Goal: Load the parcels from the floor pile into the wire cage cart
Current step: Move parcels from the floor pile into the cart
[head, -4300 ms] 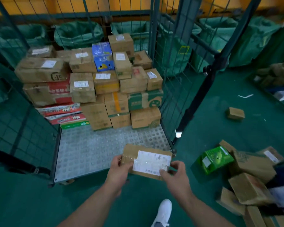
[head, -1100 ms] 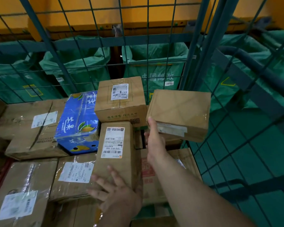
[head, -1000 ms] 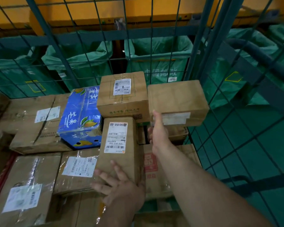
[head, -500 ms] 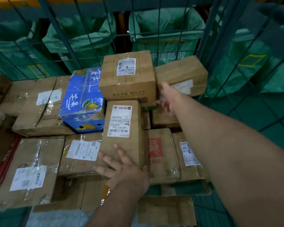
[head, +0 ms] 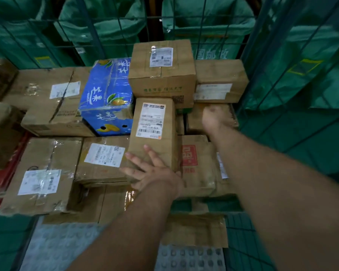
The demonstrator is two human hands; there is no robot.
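Note:
Stacked cardboard parcels fill the back of the wire cage cart (head: 262, 55). The brown parcel with a side label (head: 221, 75) lies on top of the stack at the right, against the cage wall and beside a larger labelled box (head: 161, 75). My right hand (head: 211, 116) is blurred just below that parcel, apart from it and holding nothing. My left hand (head: 151, 173) presses flat with spread fingers on the front of a narrow upright box (head: 155, 122) in the middle of the stack.
A blue mango carton (head: 108, 94) sits left of the narrow box, with more taped boxes (head: 41, 173) further left. The cart's studded metal floor (head: 67, 247) shows in front of the stack. Green mail sacks (head: 204, 26) hang behind the wire.
My right hand set the brown parcel on top of the stack at the right, let go and drew back. My left hand stayed pressed on the narrow box.

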